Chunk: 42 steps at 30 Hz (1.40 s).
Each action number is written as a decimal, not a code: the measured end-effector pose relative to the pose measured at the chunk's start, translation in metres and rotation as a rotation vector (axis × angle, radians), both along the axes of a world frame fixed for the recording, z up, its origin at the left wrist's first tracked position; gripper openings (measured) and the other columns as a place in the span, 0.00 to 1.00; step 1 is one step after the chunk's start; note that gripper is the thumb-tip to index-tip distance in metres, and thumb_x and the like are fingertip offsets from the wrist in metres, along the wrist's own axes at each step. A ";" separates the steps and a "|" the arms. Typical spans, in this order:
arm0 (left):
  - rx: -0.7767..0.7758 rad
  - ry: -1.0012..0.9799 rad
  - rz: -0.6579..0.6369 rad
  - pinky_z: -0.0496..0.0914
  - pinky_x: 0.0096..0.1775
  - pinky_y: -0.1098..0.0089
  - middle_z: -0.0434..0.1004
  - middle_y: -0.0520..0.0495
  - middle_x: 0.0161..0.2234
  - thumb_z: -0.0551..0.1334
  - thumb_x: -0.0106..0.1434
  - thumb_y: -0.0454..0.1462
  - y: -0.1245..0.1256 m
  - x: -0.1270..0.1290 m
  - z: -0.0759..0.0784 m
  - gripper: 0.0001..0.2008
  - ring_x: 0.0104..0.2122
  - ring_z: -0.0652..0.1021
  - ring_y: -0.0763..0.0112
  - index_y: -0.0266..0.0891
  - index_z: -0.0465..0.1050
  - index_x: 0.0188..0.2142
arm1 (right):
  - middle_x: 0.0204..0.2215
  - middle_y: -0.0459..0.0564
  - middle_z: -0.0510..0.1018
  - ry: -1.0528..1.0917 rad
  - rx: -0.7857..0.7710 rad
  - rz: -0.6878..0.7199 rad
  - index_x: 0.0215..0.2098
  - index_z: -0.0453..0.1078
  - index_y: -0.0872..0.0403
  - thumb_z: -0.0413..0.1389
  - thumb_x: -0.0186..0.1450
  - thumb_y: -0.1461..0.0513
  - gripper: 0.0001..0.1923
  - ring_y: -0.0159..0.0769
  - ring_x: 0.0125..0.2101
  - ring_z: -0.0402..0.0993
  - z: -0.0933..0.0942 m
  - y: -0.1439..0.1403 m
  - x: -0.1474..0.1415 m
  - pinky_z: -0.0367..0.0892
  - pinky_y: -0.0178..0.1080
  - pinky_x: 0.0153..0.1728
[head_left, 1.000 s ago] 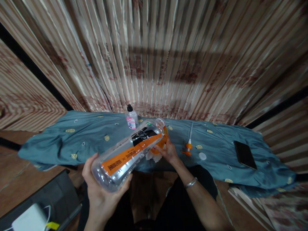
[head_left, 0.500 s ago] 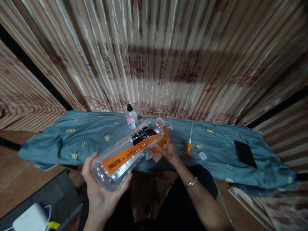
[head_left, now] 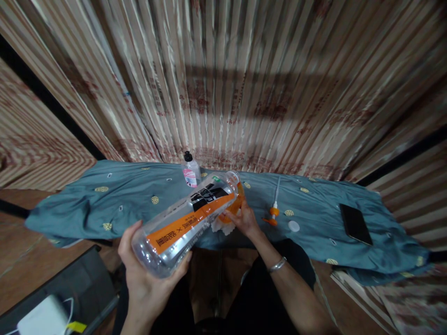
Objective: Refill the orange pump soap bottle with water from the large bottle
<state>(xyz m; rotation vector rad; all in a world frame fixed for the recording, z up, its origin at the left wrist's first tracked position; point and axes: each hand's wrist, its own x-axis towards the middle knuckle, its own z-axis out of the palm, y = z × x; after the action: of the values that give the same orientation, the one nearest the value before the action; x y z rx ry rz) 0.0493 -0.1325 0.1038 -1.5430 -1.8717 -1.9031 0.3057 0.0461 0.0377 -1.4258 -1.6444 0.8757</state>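
My left hand (head_left: 145, 272) grips the base of a large clear plastic bottle (head_left: 185, 218) with an orange and black label, held tilted with its neck pointing away from me. My right hand (head_left: 246, 218) is at the neck end, its fingers on an orange container (head_left: 237, 201) and a bit of white tissue (head_left: 220, 226) resting on the blue cloth. A silver bracelet (head_left: 276, 265) circles my right wrist. What the bottle's mouth meets is hidden behind the bottle.
A blue patterned cloth (head_left: 104, 200) covers the low table. On it stand a small bottle with a black cap and pink label (head_left: 190, 171), an orange pump head with a white tube (head_left: 274, 211), a white round lid (head_left: 294, 226) and a dark phone (head_left: 355, 224). A white charger (head_left: 44, 318) lies lower left.
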 end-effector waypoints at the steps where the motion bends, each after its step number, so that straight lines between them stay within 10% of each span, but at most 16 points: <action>1: -0.009 -0.006 -0.002 0.87 0.61 0.51 0.76 0.40 0.65 0.87 0.54 0.61 0.000 0.000 0.000 0.57 0.54 0.85 0.51 0.47 0.70 0.75 | 0.53 0.56 0.97 -0.003 0.010 -0.008 0.62 0.76 0.46 0.78 0.65 0.49 0.33 0.61 0.54 0.97 0.000 0.000 -0.001 0.92 0.54 0.54; 20: -0.055 -0.092 0.013 0.85 0.66 0.41 0.77 0.36 0.67 0.87 0.52 0.62 -0.002 0.001 -0.002 0.58 0.59 0.85 0.45 0.47 0.71 0.75 | 0.54 0.56 0.97 0.010 0.005 -0.005 0.61 0.75 0.46 0.79 0.64 0.51 0.32 0.60 0.54 0.97 0.003 0.000 -0.002 0.92 0.55 0.55; 27: 0.003 -0.023 -0.018 0.89 0.49 0.56 0.78 0.41 0.63 0.87 0.54 0.61 0.000 0.002 0.000 0.57 0.51 0.86 0.54 0.48 0.71 0.76 | 0.54 0.56 0.97 0.020 -0.010 0.001 0.61 0.75 0.46 0.78 0.64 0.49 0.32 0.61 0.54 0.97 0.001 0.000 0.000 0.91 0.56 0.55; 42: -0.012 -0.088 -0.001 0.91 0.48 0.54 0.77 0.41 0.62 0.89 0.48 0.60 0.000 0.000 -0.001 0.57 0.52 0.86 0.51 0.49 0.73 0.73 | 0.53 0.56 0.97 0.000 -0.026 -0.012 0.63 0.74 0.46 0.78 0.64 0.49 0.34 0.61 0.55 0.97 0.005 0.000 0.000 0.91 0.53 0.54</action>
<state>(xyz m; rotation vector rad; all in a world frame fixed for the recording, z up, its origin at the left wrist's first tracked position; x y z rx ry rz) 0.0491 -0.1321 0.1029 -1.4873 -1.9209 -1.9951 0.3053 0.0457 0.0424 -1.4519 -1.6285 0.8934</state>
